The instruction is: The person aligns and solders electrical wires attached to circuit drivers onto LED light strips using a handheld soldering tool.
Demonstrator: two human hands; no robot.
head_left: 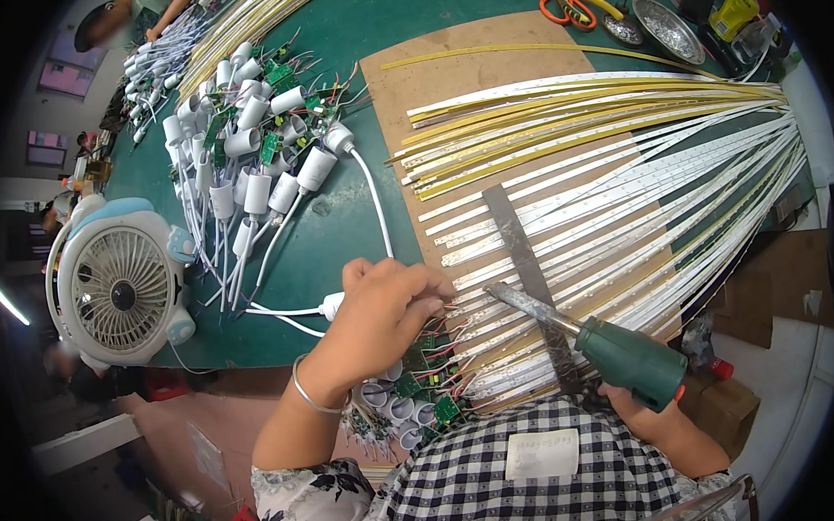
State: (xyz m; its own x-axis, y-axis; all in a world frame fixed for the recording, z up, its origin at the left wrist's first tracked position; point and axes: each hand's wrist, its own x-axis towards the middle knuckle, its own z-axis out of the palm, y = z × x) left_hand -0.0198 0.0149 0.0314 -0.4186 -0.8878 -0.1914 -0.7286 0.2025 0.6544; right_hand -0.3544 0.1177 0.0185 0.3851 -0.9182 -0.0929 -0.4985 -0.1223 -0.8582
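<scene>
Head view: the left hand is pressing curled fingers onto a small green circuit board at the near ends of the LED strips fanned across the brown board. The right hand is closing fully around a green-handled soldering iron, its tip resting just beside that board.

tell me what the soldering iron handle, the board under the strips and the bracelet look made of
Soldering iron handle, held in the right hand: likely moulded plastic, matte dark green, smooth with a soft sheen.
Board: looks like cardboard or fibreboard, flat dull brown with no gloss.
Bracelet on the left hand wrist: seems metal, thin and silvery with a bright glint.
</scene>
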